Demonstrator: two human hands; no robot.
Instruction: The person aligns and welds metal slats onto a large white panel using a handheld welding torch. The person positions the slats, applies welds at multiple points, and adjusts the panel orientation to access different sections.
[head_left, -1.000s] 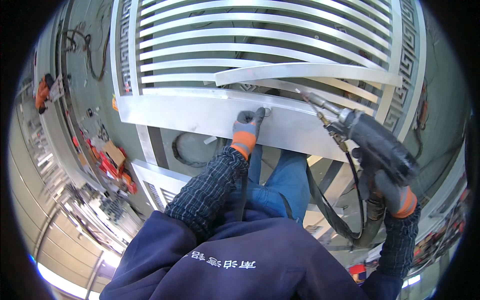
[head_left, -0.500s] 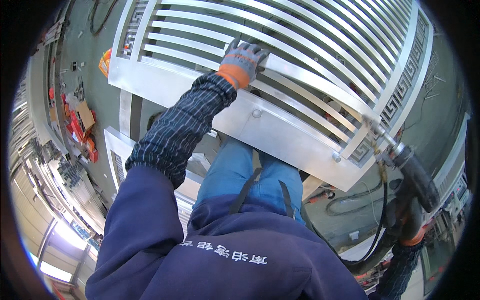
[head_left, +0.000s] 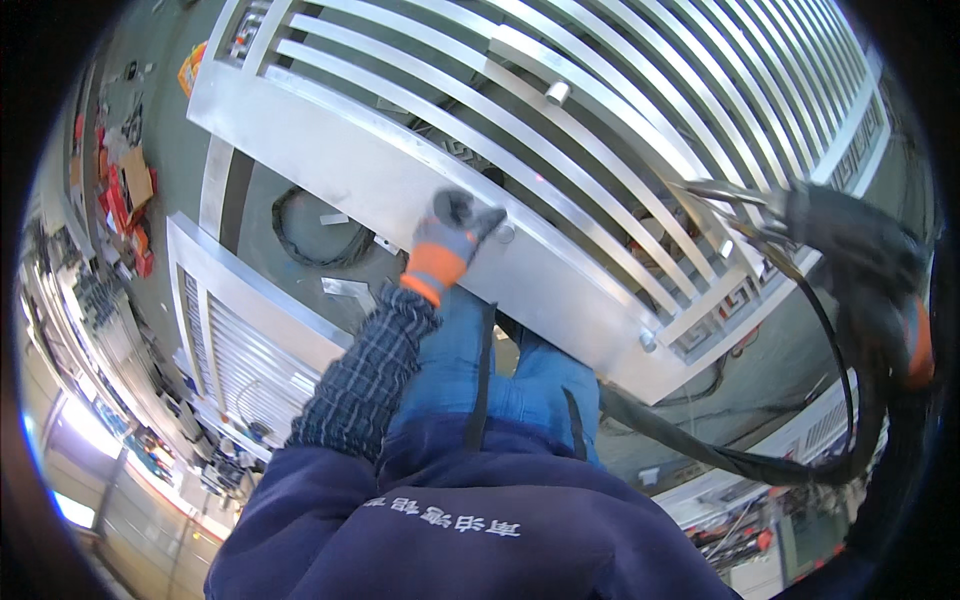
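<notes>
My left hand (head_left: 447,238), in a grey glove with an orange cuff, is over the wide silver beam (head_left: 330,160) at the near edge of a slatted metal panel. Its thumb stands apart from the blurred fingers, and I see nothing held. A round metal cap (head_left: 506,233) lies beside the thumb. At the right, my gloved right hand (head_left: 893,320) is mostly dark and partly hidden, closed around a black welding gun (head_left: 850,230) with a trailing hose. The gun's front is over the panel's right part. A loose-looking metal bar (head_left: 620,100) lies across the slats (head_left: 400,65).
A short metal cylinder (head_left: 558,93) is by the bar. Another slatted panel (head_left: 250,285) lies at the lower left, near a coiled black cable (head_left: 290,225). Red boxes and cardboard (head_left: 130,190) clutter the far left floor. The gun's thick hose (head_left: 700,450) loops past my legs.
My left hand has let go of the metal bar and come back over the near beam. The welding gun has risen away from the bar's right end. The view has shifted.
</notes>
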